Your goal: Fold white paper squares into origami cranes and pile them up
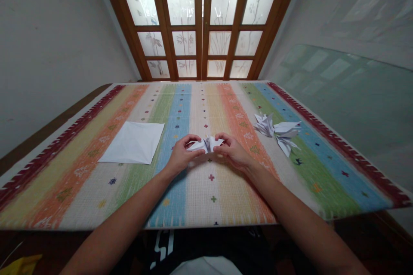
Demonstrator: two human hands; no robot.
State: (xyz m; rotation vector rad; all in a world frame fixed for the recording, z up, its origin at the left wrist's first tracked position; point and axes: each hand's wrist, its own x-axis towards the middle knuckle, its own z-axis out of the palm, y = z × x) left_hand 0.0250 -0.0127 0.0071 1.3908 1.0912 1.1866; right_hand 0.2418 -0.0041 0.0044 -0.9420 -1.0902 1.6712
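Between my two hands is a small folded white paper piece [208,143], with a crease or gap down its middle. My left hand [185,151] pinches its left end between thumb and fingers. Its right end is gripped by my right hand [231,149] in the same way. Both hands are just over the middle of the striped tablecloth. To the left lies a flat stack or sheet of white square paper [134,142] with faint creases. On the right sit several folded paper figures [285,132] with pointed tips, close together.
A striped, patterned cloth [174,180] covers the table up to its near edge, by my body. Beyond the far edge stand wooden doors [201,30] with glass panes. Walls flank both sides, and a glass panel [348,94] leans at the right.
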